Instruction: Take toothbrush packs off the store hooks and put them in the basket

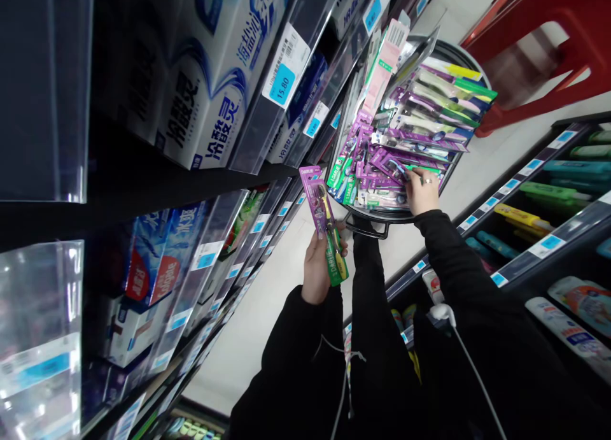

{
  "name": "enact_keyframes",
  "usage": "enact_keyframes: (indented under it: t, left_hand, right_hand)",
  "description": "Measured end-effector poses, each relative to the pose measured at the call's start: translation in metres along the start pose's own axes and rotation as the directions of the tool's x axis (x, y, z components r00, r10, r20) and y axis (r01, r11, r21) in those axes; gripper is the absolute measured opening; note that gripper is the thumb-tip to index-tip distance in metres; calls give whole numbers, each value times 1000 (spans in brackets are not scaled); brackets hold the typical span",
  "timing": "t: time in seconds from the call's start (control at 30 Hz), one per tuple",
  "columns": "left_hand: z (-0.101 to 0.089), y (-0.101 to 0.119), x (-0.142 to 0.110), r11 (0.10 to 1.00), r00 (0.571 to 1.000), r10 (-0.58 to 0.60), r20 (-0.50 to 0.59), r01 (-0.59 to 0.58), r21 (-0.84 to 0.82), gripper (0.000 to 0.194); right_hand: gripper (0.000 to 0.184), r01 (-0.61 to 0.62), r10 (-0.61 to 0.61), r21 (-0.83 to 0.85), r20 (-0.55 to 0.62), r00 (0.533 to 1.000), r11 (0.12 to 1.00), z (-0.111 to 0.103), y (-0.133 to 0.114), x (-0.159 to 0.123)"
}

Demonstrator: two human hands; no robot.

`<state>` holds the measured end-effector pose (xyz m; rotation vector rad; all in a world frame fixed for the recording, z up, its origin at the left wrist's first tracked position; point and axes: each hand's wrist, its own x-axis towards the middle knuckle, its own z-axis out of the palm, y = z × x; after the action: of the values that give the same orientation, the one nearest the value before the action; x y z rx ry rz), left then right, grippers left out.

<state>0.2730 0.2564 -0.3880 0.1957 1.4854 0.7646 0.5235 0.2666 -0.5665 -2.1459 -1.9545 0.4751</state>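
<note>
My left hand [317, 271] is closed around a packaged toothbrush [321, 201], its card purple at the top and green at the bottom, marked DARLIE. The pack is held upright, beside the near left rim of a black basket [398, 220]. Over the basket's near right side, my right hand [424, 193] has its fingers closed on the end of a purple toothbrush pack [387, 163]; the fingertips are partly hidden. Many toothbrush packs [436, 102] in purple, green and white fill the basket, some in rows, others lying crosswise. A ring shows on my right hand.
To the left rise shelves with white and blue toothpaste boxes [205, 83], red and blue boxes [157, 262] and price tags [286, 67]. Lower shelves on the right hold bottles and tubes [573, 338]. A red plastic object [577, 20] stands beyond the basket. White cables [470, 357] hang before me.
</note>
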Motion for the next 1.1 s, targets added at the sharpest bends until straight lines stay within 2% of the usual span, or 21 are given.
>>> enact_keyframes:
  t: [0.1, 0.33, 0.53, 0.67, 0.77, 0.87, 0.97, 1.03, 1.1]
  left_hand:
    - [3, -2, -1, 1000, 1000, -12, 8, 12, -8, 32]
    - [-2, -5, -2, 999, 999, -29, -24, 30, 23, 34]
    - [-5, -5, -3, 999, 999, -30, -29, 31, 37, 35]
    - [-6, -6, -3, 999, 999, -26, -27, 28, 44, 33]
    - [-7, -7, -2, 998, 999, -26, -23, 27, 59, 30]
    - [-9, -9, -1, 996, 1000, -24, -13, 25, 82, 28]
    - [-11, -11, -1, 996, 1000, -21, -15, 22, 88, 28]
    - [-13, -11, -2, 996, 1000, -23, -18, 24, 89, 29]
    - [-15, -10, -2, 996, 999, -27, -23, 29, 86, 30]
  right_hand:
    - [32, 10, -10, 1, 34, 999, 1000, 2, 4, 0]
    - [30, -39, 41, -46, 34, 999, 998, -2, 2, 1]
    - [32, 69, -70, 11, 89, 994, 998, -4, 6, 1]
    - [31, 140, -141, 17, 154, 978, 990, -4, -1, -1]
    - [29, 106, -105, 7, 181, 978, 994, -1, -9, -2]
    - [26, -6, 5, 7, 140, 990, 1000, 3, -12, 0]
    - [24, -72, 70, 70, 25, 997, 995, 2, -9, 0]
    - [24, -46, 52, 131, -40, 998, 990, 0, -7, -3]
    - [25, 48, -45, 160, -25, 999, 986, -3, -10, -9]
